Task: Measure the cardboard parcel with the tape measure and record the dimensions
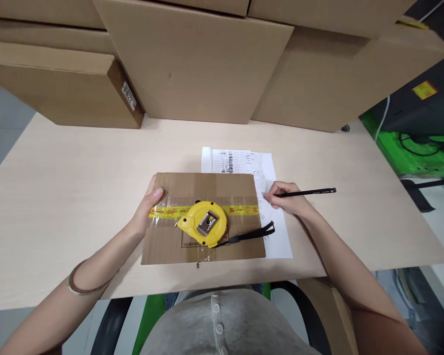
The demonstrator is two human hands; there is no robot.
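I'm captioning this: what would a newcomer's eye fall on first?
First, the bright yellow tape measure lying on the taped cardboard box, its black strap reaching past the box's right edge. Next, the black pencil in the right hand, its tip over the white paper partly covered by the box. Big cartons stand at the back of the table.
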